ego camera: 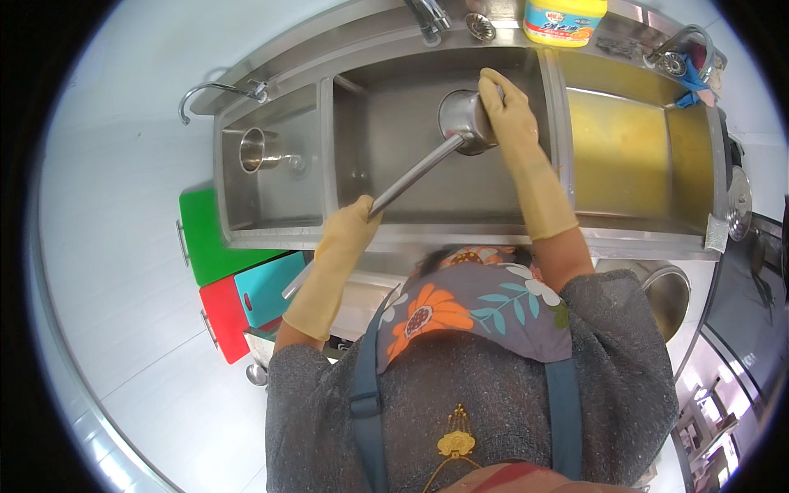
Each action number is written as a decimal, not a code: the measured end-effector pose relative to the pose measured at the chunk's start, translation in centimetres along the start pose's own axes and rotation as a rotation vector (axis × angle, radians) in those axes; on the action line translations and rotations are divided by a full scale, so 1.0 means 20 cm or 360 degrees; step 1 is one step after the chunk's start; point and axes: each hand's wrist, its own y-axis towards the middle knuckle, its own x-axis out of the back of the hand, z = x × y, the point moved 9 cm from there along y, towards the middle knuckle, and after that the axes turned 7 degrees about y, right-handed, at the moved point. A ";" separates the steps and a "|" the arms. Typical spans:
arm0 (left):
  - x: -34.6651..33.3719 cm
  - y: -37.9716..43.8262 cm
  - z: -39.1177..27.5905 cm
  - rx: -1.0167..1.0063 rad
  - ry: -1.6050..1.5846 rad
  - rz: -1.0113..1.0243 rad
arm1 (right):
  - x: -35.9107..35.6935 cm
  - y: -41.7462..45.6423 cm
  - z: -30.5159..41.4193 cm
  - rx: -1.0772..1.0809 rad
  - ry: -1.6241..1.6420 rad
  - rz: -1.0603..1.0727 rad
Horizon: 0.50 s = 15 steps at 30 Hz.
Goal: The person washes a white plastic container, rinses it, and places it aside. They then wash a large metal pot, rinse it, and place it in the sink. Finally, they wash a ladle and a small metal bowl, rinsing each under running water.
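A long-handled stainless steel ladle is held tilted over the middle basin of a steel sink. My left hand, in a beige rubber glove, grips its tubular handle, whose end sticks out past my wrist. My right hand, gloved alike, is pressed around the far right side of the deep ladle cup. Part of its fingers is hidden, and a small greyish bit shows beside them; I cannot tell what that is.
A steel cup lies in the left basin. Yellowish liquid stands in the right basin. Faucets, a yellow detergent jug and blue cloths line the back. Green and red boards hang at left.
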 end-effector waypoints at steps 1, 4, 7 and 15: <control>-0.01 0.00 0.00 -0.0029 0.0012 -0.0009 | 0.00 0.03 -0.07 -0.0328 0.0080 0.0128; -0.02 -0.01 -0.01 -0.0063 0.0022 -0.0012 | 0.00 0.08 -0.25 -0.0672 -0.0067 0.0299; -0.04 -0.02 -0.03 -0.0052 -0.0001 -0.0036 | 0.01 0.05 -0.24 -0.0605 0.0028 0.0127; -0.48 -0.02 -0.15 0.0111 -0.1556 0.1285 | 0.04 0.03 -0.82 -0.0625 -0.0108 -0.0142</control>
